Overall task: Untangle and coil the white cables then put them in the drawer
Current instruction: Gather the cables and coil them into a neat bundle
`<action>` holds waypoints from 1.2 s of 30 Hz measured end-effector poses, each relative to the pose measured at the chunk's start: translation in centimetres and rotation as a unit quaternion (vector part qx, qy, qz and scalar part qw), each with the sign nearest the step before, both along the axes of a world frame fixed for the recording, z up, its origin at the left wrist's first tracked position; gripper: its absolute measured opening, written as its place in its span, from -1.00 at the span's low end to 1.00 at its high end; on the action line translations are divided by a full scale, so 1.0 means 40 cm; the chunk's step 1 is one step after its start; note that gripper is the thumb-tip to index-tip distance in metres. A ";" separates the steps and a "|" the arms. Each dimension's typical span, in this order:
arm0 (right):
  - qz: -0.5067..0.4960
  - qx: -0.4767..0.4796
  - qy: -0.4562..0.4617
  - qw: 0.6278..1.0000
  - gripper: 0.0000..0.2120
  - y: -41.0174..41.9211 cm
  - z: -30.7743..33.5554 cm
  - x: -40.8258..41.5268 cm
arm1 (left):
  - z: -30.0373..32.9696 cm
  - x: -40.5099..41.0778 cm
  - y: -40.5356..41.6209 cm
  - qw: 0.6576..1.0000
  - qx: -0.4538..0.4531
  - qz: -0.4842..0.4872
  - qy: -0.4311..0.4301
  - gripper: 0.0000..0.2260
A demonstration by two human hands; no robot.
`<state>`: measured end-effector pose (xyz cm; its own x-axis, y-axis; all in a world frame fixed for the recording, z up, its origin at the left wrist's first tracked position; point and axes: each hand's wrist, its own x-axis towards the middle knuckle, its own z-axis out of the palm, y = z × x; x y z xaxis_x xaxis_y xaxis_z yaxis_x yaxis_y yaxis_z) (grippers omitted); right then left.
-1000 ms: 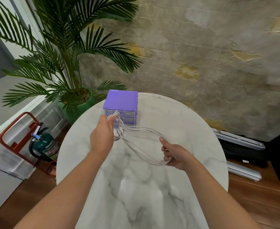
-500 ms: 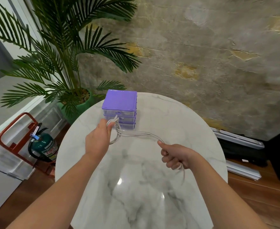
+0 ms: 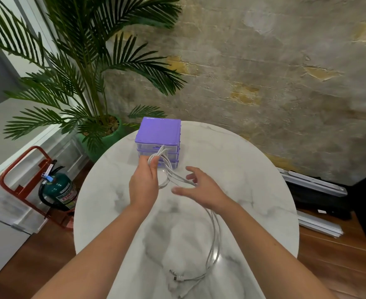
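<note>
My left hand (image 3: 144, 184) grips a bunch of looped white cables (image 3: 214, 238) just in front of the purple drawer unit (image 3: 158, 130), whose drawers look closed. From that hand the strands run right, pass under my right hand (image 3: 199, 188), then trail down across the marble table (image 3: 253, 169) to loose plug ends near the front edge. My right hand hovers over the strands with its fingers spread and blurred by motion. It holds nothing that I can see.
A potted palm (image 3: 100, 134) stands behind the table's left side. A green fire extinguisher (image 3: 61, 188) in a red stand sits on the floor at the left. Metal rails (image 3: 316, 186) and a dark object lie on the floor at the right.
My right hand has let go of the cables and opened, moving up toward the left hand. The freed strands have dropped and now trail toward the table's front edge.
</note>
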<state>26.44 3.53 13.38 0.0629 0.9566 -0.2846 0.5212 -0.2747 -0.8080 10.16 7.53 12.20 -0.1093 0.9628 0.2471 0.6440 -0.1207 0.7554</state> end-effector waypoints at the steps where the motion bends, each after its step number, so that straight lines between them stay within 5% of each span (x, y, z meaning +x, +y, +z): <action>1: -0.007 -0.007 0.040 0.999 -0.23 0.009 0.018 -0.017 | 0.000 0.009 -0.005 1.000 0.000 -0.002 -0.008 -0.73; 6: -0.021 -0.036 0.074 0.996 -0.63 0.036 0.052 -0.047 | 0.012 0.038 -0.019 0.996 0.011 -0.020 -0.091 -0.66; 12: -0.010 -0.082 0.107 0.991 -0.58 0.027 0.079 -0.055 | 0.022 0.046 -0.019 0.991 0.018 -0.015 -0.128 -0.77; 17: 0.045 -0.110 0.199 0.973 -0.96 0.028 0.079 -0.036 | 0.022 0.059 -0.020 0.988 0.032 -0.011 -0.152 -0.76; 20: 0.056 -0.154 0.270 0.949 -0.91 0.026 0.095 -0.019 | 0.014 0.053 -0.004 0.980 0.019 0.023 -0.199 -0.76; 29: -0.016 -0.037 0.095 0.995 -0.74 0.016 0.082 -0.018 | 0.022 0.047 0.001 0.951 -0.071 -0.009 -0.300 -0.69; 36: -0.043 0.029 -0.034 0.998 -0.80 0.021 0.064 -0.004 | 0.069 -0.013 0.031 0.824 -0.275 -0.170 -0.465 -0.74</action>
